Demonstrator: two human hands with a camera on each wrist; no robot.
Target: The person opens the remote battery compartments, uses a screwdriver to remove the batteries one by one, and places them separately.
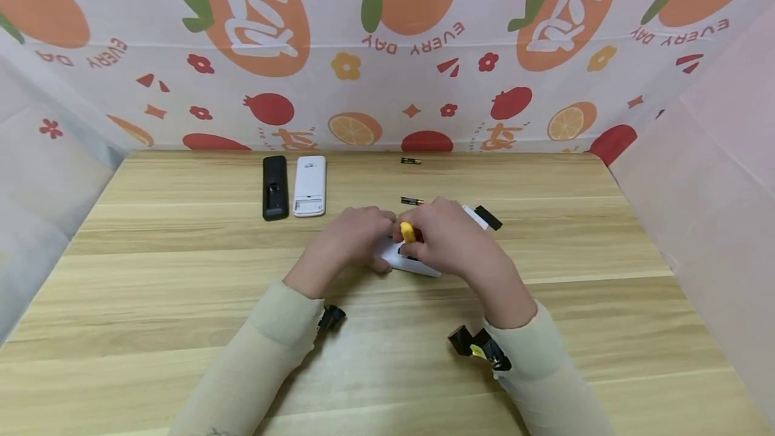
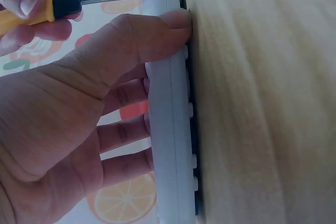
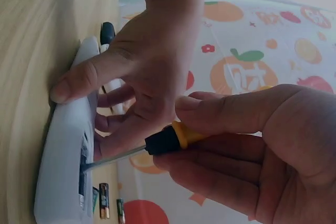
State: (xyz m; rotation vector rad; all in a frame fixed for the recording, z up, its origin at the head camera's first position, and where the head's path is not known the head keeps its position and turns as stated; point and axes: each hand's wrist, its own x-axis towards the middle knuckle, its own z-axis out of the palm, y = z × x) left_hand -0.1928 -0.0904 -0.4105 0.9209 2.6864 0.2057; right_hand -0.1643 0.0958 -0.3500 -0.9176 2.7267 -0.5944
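A white remote [image 1: 414, 264] lies button-side down on the wooden table [image 1: 181, 274], mid-table. My left hand [image 1: 362, 234] holds it steady, with the thumb [image 2: 168, 24] on one long edge and the fingers on the other edge of the remote [image 2: 169, 129]. My right hand [image 1: 438, 237] grips a small screwdriver [image 1: 408, 231] by its yellow handle. Its black collar [image 3: 161, 141] and metal shaft angle down into the open recess in the back of the remote [image 3: 63, 156]. The tip itself is hidden inside the recess.
A black remote [image 1: 275, 187] and a white remote [image 1: 309, 185] lie side by side at the back left. Two small batteries [image 1: 410, 161] [image 1: 412, 201] rest behind the hands. A black cover [image 1: 488, 217] and a white cover [image 1: 474, 214] lie by the right hand. Printed fabric walls [image 1: 387, 52] surround the table.
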